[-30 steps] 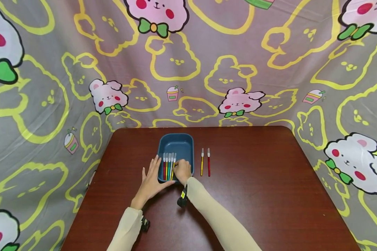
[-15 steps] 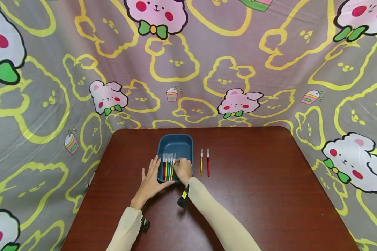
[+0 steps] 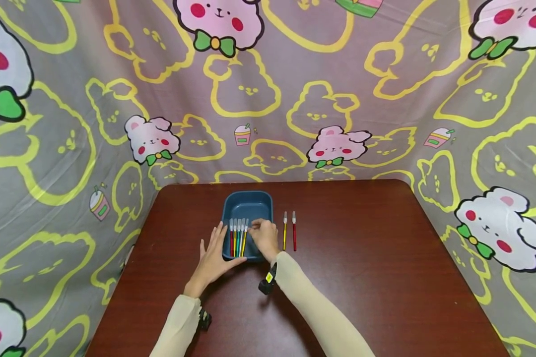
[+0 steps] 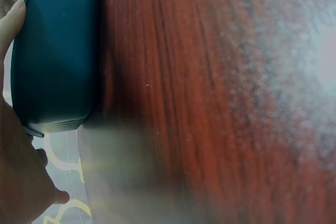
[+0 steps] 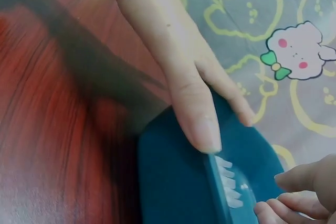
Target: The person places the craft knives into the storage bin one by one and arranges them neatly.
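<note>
A blue tray (image 3: 248,212) holds a row of slim coloured tools with clear caps (image 3: 238,239), which look like craft knives, lying side by side along its left part. My left hand (image 3: 212,259) rests at the tray's front left corner, fingers straight along the left side and thumb on the front edge. Over the tray's right part is my right hand (image 3: 266,239), its fingertips just beside the rightmost yellow knife (image 3: 244,242); nothing shows between them in the right wrist view. A yellow knife (image 3: 285,232) and a red knife (image 3: 294,233) lie on the table right of the tray.
The dark red-brown table (image 3: 362,258) extends to the right and front of the tray. A patterned cloth (image 3: 277,124) hangs along the back and both sides. Each wrist wears a small black camera.
My right hand has shifted a little right, its fingertips coming away from the rightmost yellow knife, which stays in the row. The left hand keeps its place on the tray.
</note>
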Available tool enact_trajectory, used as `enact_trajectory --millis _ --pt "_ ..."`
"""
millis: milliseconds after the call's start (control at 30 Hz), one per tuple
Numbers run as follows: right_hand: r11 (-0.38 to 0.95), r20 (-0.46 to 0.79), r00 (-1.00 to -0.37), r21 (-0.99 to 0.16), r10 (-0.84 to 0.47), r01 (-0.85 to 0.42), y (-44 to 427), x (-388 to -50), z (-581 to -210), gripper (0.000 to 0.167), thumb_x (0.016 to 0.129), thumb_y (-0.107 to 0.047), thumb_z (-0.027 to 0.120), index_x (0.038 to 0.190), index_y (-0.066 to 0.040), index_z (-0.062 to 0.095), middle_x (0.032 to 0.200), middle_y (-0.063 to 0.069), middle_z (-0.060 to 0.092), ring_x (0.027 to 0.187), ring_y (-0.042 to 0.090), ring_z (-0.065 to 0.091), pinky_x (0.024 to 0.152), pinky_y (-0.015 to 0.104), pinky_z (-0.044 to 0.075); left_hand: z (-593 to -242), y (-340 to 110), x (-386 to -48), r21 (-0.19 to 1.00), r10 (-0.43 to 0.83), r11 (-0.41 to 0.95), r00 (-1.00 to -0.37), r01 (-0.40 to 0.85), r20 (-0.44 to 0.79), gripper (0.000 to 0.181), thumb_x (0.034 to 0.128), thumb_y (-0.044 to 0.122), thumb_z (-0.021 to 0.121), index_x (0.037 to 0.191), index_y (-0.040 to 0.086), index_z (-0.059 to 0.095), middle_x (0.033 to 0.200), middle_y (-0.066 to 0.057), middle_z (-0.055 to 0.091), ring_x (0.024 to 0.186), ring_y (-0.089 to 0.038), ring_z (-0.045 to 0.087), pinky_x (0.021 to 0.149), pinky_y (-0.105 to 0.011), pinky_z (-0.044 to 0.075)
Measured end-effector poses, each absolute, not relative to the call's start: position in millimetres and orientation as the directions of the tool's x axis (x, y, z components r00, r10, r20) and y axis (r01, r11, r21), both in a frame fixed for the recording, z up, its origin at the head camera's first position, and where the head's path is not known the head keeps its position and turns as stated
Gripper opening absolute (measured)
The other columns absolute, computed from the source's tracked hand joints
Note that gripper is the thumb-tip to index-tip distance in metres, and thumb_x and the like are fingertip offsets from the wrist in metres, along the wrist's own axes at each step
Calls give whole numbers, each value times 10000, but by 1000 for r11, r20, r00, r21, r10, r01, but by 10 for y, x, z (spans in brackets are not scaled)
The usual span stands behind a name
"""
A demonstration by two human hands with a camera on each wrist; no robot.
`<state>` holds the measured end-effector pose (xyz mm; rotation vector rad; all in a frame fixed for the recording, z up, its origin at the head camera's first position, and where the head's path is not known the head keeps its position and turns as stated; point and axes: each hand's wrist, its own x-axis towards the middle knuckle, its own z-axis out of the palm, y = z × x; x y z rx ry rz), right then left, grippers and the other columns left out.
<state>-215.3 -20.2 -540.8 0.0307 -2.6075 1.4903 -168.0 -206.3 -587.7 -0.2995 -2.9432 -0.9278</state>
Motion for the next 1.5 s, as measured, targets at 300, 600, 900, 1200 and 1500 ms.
enact_trajectory --millis 300,600,900,1200,1500 --pt "498 146 -987 -862 65 -95 -10 -2158 -5295 186 889 -49 838 1048 40 800 925 124 797 903 292 766 855 452 597 -5876 -2068 -1685 562 167 805 -981 191 95 1201 845 642 807 1689 51 190 1777 -120 84 1612 -421 117 1194 -772 9" --pt "503 153 -983 -860 105 -80 210 -2203 -5292 210 876 -49 837 1060 43 797 940 130 801 897 295 781 889 470 585 -5880 -2070 -1686 570 169 798 -980 196 100 1207 841 643 810 1690 52 187 1777 -121 88 1612 -420 112 1192 -773 10" --pt "489 137 -978 -871 159 -43 390 -2255 -5404 150 879 -37 827 1017 20 809 919 116 803 896 297 783 946 497 557 -5886 -2078 -1684 570 164 797 -980 200 114 1213 831 655 811 1685 47 201 1774 -125 104 1599 -453 140 1184 -785 22" --pt "511 104 -970 -859 220 24 592 -2265 -5495 181 886 -54 802 1044 36 805 924 126 805 932 332 773 943 505 551 -5906 -2069 -1678 571 159 798 -981 192 106 1221 828 663 808 1689 56 190 1775 -124 98 1600 -450 136 1187 -780 15" --pt "538 70 -946 -835 316 118 818 -2287 -5707 146 876 -20 794 1011 34 807 905 137 801 936 359 766 945 528 537 -5892 -2061 -1682 572 164 796 -980 198 112 1215 828 648 817 1687 51 199 1775 -123 104 1602 -443 140 1187 -782 23"
